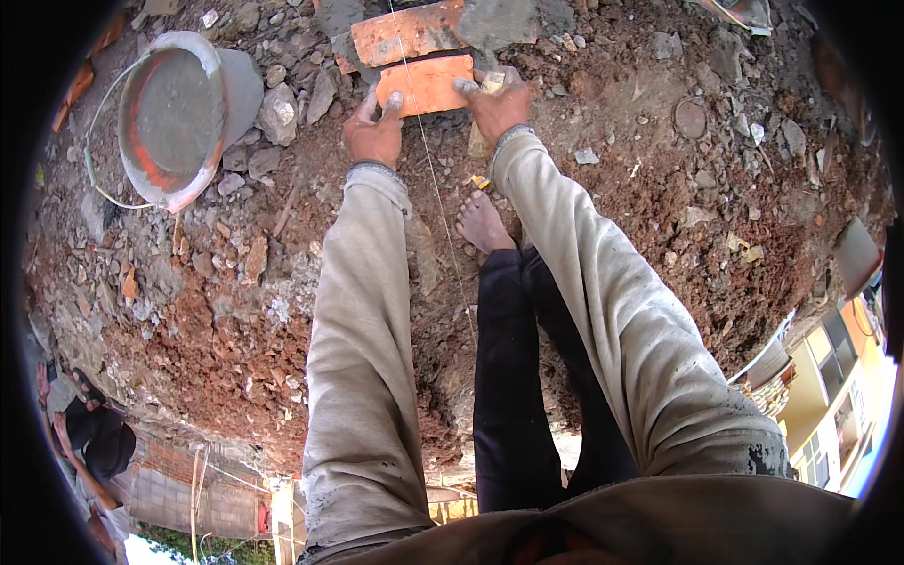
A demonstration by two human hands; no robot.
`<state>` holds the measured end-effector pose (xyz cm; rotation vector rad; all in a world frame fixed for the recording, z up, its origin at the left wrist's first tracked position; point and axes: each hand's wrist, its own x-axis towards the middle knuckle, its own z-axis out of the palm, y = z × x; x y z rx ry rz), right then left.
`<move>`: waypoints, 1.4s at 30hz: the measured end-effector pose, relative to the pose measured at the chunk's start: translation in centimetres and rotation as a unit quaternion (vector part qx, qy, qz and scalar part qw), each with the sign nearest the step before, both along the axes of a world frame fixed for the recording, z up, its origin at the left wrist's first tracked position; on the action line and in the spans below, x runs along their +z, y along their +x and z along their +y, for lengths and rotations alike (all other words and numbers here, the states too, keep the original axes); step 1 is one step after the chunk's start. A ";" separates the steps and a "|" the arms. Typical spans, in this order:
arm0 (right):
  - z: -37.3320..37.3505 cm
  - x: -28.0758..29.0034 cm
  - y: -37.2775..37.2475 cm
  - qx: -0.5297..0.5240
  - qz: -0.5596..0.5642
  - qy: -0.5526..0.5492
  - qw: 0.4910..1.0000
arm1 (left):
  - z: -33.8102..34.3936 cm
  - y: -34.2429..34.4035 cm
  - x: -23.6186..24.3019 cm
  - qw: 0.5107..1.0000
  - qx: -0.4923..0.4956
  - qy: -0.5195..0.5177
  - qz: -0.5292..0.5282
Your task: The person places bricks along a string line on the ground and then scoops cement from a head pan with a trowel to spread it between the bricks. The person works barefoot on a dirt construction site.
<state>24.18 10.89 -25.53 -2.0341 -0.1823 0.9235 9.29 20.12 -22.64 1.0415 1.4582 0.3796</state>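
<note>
An orange brick [428,87] lies crosswise between my two hands. My left hand [375,132] grips its left end, with the thumb on the top face. At the right end my right hand [501,105] holds it the same way. Just beyond it, another reddish brick [405,34] sits beside grey mortar [513,23], and a narrow dark gap shows between the two bricks. A thin taut string [430,165] crosses over both bricks and runs back toward me. The undersides of my fingers are hidden.
To the left stands a bucket [218,94] of grey mortar, with rubble and stones [279,115] around it. My bare foot [484,224] is on the reddish soil, close to a small yellow object [480,182]. Other people [89,438] are at the lower left.
</note>
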 end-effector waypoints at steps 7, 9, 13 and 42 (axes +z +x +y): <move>0.4 2.0 0.3 0.048 -0.024 -0.027 0.998 | -0.6 -0.3 0.5 0.999 0.043 -0.031 -0.012; 0.1 2.5 0.3 0.059 -0.030 -0.029 0.997 | -0.8 -0.2 0.6 0.998 0.052 -0.037 -0.009; -0.3 1.7 0.5 0.055 -0.047 -0.015 0.997 | -0.8 0.0 0.5 0.999 0.033 -0.032 -0.004; -8.4 8.2 0.4 0.341 -0.018 -0.090 0.936 | -1.5 0.9 2.5 0.921 -0.255 0.203 0.212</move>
